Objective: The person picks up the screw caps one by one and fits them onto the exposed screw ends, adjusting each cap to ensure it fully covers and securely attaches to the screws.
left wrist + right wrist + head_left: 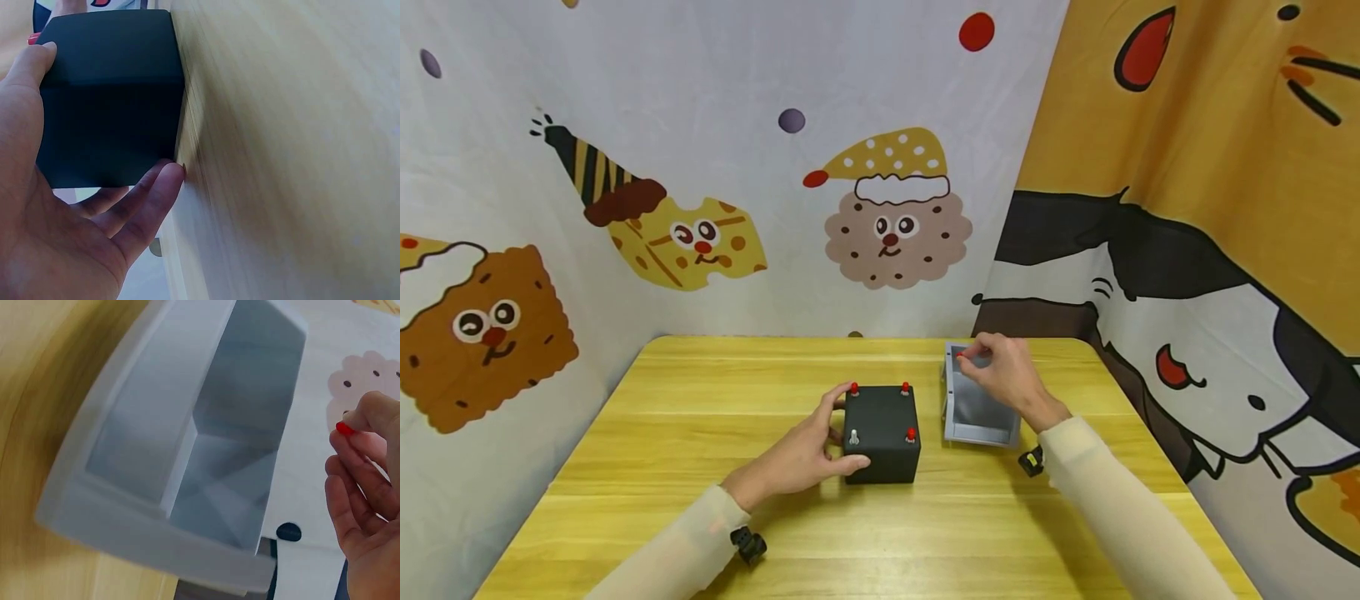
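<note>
A black box (882, 462) stands on the table with small posts at its top corners. Red caps cover the back-left post (854, 388), the back-right post (906, 389) and the front-right post (912, 434); the front-left post (853, 437) shows bare metal. My left hand (801, 454) grips the box from its left side, thumb at the front and fingers spread along the side and back. Thumb and index finger of my right hand (1006, 373) pinch a small red cap (344, 429), held over the far part of the grey bin (981, 434).
The grey bin lies just right of the black box, with a narrow gap between them. A yellow wood-grain table (700, 383) carries both. Patterned cloth (715, 100) hangs behind its back edge and along the right. Small black cameras (748, 545) are strapped at both wrists.
</note>
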{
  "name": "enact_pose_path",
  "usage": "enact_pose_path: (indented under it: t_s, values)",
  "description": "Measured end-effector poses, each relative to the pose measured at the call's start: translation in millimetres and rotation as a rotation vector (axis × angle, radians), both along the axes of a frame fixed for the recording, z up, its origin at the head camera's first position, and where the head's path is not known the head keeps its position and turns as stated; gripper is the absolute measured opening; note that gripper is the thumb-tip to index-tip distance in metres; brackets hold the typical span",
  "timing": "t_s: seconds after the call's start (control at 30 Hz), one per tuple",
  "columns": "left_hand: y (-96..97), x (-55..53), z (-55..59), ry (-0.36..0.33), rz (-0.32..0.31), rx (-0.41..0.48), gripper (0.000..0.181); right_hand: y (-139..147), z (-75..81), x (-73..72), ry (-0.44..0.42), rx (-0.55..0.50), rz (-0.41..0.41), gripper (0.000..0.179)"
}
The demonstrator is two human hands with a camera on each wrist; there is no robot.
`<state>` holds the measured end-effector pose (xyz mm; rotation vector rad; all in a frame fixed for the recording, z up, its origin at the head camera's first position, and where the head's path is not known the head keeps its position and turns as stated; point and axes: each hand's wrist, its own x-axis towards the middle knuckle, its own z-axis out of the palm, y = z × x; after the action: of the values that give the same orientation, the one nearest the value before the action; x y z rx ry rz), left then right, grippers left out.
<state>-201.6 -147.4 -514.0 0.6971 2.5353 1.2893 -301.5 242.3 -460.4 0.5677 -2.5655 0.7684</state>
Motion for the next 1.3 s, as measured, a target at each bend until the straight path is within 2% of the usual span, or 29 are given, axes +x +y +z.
enact_pose_path:
  t_s: [0.2, 0.43, 0.67, 0.83, 1.1, 1.3]
  values:
    - [-0.2, -2.0, -1.0, 0.001, 0.008, -0.002, 0.12, -10, 2.6, 6.0, 0.002, -0.03, 0.066, 0.011]
    - [-0.4, -1.3, -0.1, 0.007, -0.006, 0.003, 0.118, -19, 5.5, 13.2, 0.056, -0.055, 0.175, 0.018]
    - [-1.3, -2.1, -1.1, -0.002, 0.002, -0.002, 0.12, -29, 10.9, 24.3, 0.071, -0.085, 0.238, 0.014]
    - [-1.2, -1.5, 1.0, -0.005, 0.005, -0.01, 0.118, -36, 17.3, 33.8, 0.116, -0.086, 0.285, 0.016]
    - [-0.7, 0.4, 2.9, 0.02, 0.021, -0.029, 0.119, -48, 24.0, 47.6, 0.185, -0.069, 0.338, 0.02]
    - [-0.6, 0.0, 2.8, 0.045, 0.037, -0.049, 0.12, -56, 28.2, 55.5, 0.202, -0.058, 0.382, 0.022]
